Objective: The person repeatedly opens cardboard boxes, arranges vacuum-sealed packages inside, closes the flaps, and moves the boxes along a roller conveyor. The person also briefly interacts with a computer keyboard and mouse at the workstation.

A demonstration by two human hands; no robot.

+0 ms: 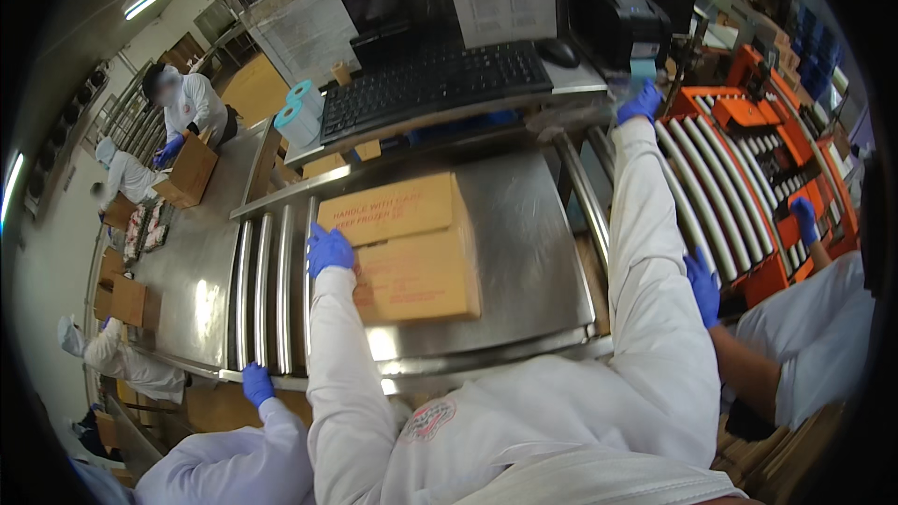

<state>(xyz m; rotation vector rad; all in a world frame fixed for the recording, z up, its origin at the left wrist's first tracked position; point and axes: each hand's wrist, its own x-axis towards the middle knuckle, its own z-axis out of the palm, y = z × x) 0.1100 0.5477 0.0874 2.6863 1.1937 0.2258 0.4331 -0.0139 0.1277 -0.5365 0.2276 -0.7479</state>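
Observation:
A closed cardboard carton (414,273) with red printing lies on the steel tabletop (530,224) in front of me. My left hand (330,250), in a blue glove, rests against its left edge with the fingers somewhat apart. Far to the right, my right arm stretches up to a black label printer (617,17). A light-blue label (642,69) hangs from the printer's front. My right hand (638,105), also gloved in blue, has its fingertips at the label's lower end and appears to pinch it.
Steel rollers (263,287) adjoin the tabletop's left side. An orange roller machine (758,126) stands right. Above sit a keyboard (435,88), a mouse (558,52) and label rolls (298,119). Co-workers' gloved hands are close by, left (258,384) and right (701,287).

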